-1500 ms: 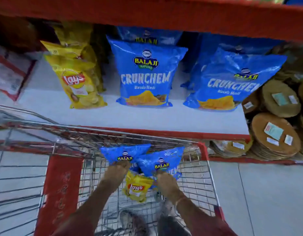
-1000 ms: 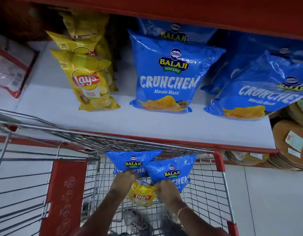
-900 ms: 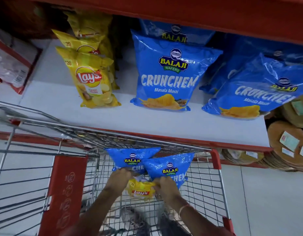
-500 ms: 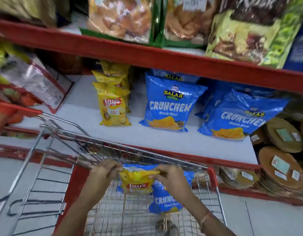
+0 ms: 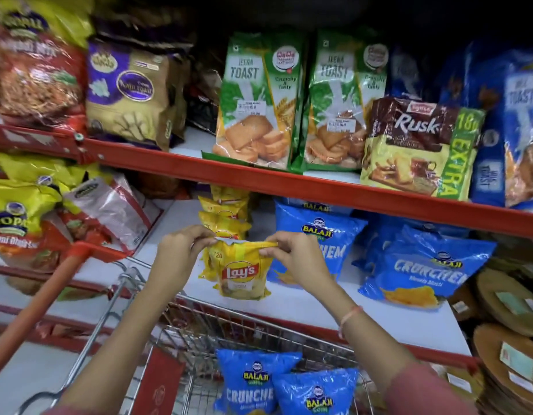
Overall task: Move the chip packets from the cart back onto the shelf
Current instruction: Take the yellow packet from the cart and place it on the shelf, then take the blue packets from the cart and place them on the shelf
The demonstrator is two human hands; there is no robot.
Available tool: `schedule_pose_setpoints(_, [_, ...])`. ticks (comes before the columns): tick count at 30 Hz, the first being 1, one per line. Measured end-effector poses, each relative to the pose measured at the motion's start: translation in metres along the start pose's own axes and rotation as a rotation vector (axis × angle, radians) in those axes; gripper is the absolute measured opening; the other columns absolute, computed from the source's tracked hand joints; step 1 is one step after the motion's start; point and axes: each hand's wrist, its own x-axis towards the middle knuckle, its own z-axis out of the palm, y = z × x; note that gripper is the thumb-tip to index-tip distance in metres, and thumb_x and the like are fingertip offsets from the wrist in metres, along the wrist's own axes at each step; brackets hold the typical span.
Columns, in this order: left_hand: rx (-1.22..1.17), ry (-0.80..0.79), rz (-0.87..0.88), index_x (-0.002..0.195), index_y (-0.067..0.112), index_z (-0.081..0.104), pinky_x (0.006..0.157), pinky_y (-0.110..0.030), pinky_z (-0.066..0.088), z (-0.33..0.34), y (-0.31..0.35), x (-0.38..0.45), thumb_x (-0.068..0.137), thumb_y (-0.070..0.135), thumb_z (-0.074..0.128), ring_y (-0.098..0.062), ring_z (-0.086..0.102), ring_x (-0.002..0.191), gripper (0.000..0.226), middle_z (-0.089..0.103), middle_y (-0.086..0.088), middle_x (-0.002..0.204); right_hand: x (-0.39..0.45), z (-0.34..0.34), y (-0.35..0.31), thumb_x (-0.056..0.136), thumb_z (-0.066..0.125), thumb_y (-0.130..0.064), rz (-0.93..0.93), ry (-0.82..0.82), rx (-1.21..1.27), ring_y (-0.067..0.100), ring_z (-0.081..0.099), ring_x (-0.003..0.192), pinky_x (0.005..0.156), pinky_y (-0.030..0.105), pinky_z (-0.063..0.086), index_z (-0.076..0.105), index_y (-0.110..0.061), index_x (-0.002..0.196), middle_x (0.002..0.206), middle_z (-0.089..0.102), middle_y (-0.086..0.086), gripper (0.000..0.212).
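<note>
A yellow Lay's packet (image 5: 240, 271) hangs upright over the white shelf (image 5: 304, 304), just in front of the row of yellow Lay's packets (image 5: 224, 217). My left hand (image 5: 179, 253) pinches its top left corner and my right hand (image 5: 295, 256) pinches its top right corner. Two blue Balaji packets (image 5: 253, 381) stand in the wire cart (image 5: 181, 333) below my arms. More blue Balaji packets (image 5: 424, 265) stand on the shelf to the right, one partly hidden behind my right hand.
A red shelf edge (image 5: 289, 181) runs above, carrying toast and rusk packs (image 5: 415, 145). Snack bags (image 5: 28, 223) fill the left side. Stacks of round flat packs (image 5: 510, 307) stand at the right. The cart's red handle (image 5: 40, 301) slants at the left.
Both hands have lifted the yellow Lay's packet out of the cart and up over the shelf, in front of the Lay's row. The view has tilted up. The two blue packets stay in the cart.
</note>
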Motion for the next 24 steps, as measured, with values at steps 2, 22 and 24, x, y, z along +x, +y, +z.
schedule_pose_setpoints(2, [0.014, -0.049, -0.015, 0.088, 0.009, 0.070, 0.070, -0.034, 0.050, 0.012, -0.011, 0.008, 0.084, 0.013, 0.065, -0.029, 0.066, 0.081, 0.008, 0.074, -0.012, 0.088, 0.011, 0.012, 0.011, 0.077, 0.075, -0.023, 0.038, -0.020, -0.033, 0.013, 0.066, 0.059, 0.056, 0.023, 0.049, 0.071, -0.018, 0.081, 0.067, 0.074, 0.010, 0.007])
schedule_pose_setpoints(22, [-0.146, -0.657, -0.387, 0.118, 0.008, 0.055, 0.091, -0.040, 0.048, 0.218, -0.013, -0.187, 0.088, 0.006, 0.059, -0.028, 0.056, 0.113, 0.030, 0.058, -0.014, 0.123, -0.183, 0.055, 0.206, 0.091, 0.056, -0.030, 0.243, -0.465, -0.541, 0.025, 0.061, 0.105, 0.080, 0.036, 0.053, 0.059, -0.016, 0.115, 0.120, 0.063, 0.006, 0.028])
schedule_pose_setpoints(24, [-0.066, -0.815, -0.389, 0.127, 0.007, 0.047, 0.093, -0.043, 0.047, 0.241, -0.011, -0.189, 0.090, 0.005, 0.056, -0.031, 0.053, 0.115, 0.039, 0.053, -0.016, 0.130, -0.190, 0.054, 0.232, 0.092, 0.054, -0.028, 0.335, -0.623, -0.628, 0.027, 0.044, 0.124, 0.097, 0.039, 0.043, 0.042, -0.012, 0.132, 0.136, 0.047, 0.009, 0.045])
